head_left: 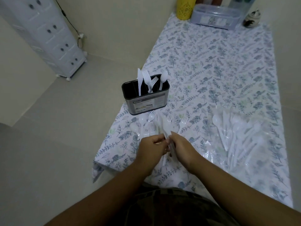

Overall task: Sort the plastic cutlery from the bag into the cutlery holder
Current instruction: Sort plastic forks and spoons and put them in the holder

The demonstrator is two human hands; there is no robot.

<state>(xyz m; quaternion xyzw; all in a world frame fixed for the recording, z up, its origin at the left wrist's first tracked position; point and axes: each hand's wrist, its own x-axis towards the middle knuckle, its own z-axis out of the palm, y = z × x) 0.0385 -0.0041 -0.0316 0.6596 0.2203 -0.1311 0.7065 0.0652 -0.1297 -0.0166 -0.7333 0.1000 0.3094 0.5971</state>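
Observation:
A black cutlery holder [147,101] stands near the table's left edge, with a white knife, two forks and a spoon upright in its compartments. In front of it lie several loose white forks and spoons [147,123]. Both my hands meet just below that pile: my left hand [152,148] and my right hand [180,148] grip a small bunch of white plastic cutlery [164,128] between them, handles hidden in my fingers. A clear plastic bag [241,137] with several more pieces lies to the right.
The table wears a floral cloth [211,66]. At its far end stand a yellow cup [184,8], a lidded plastic box [215,17] and a small dark ornament [251,17]. A white drawer unit [48,35] stands on the floor at left.

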